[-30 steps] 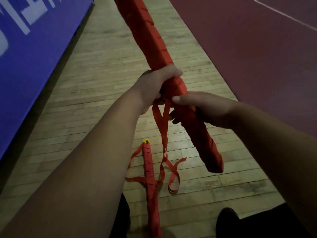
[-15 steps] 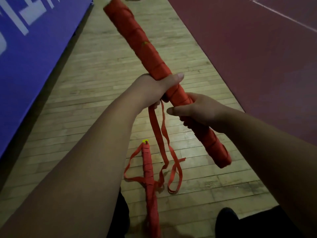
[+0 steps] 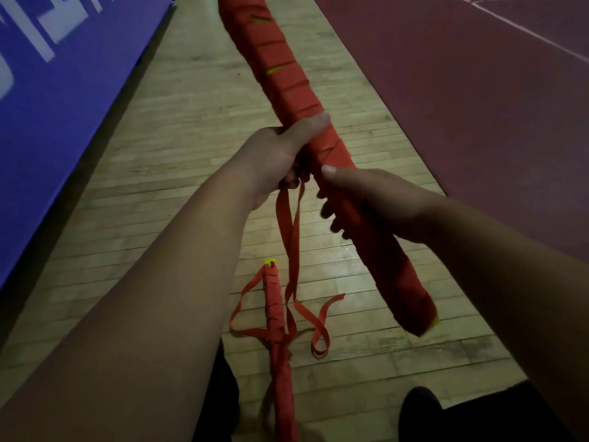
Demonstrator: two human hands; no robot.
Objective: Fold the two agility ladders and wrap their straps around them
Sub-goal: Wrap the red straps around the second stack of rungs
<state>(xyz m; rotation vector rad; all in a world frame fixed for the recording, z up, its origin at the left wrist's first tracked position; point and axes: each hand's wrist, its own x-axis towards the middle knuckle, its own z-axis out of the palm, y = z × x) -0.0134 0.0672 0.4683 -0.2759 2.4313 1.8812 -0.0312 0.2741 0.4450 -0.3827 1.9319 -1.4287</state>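
Observation:
A folded agility ladder, a long red bundle spirally wrapped in red strap, slants from the top centre down to the lower right. My left hand grips it at the middle, thumb laid across the top. Just below, my right hand curls round the bundle from the right. A loose red strap hangs from between my hands down to the floor, where its end loops. The second folded ladder, thinner with a yellow tip, lies on the wood floor below, with its own strap loose around it.
Pale wooden floorboards run between a blue padded panel on the left and a dark red court surface with white lines on the right. My dark shoe shows at the bottom right.
The bundle has shifted up and to the right a little, and both hands keep their grip. The hanging strap has drawn straighter between my hands and the floor.

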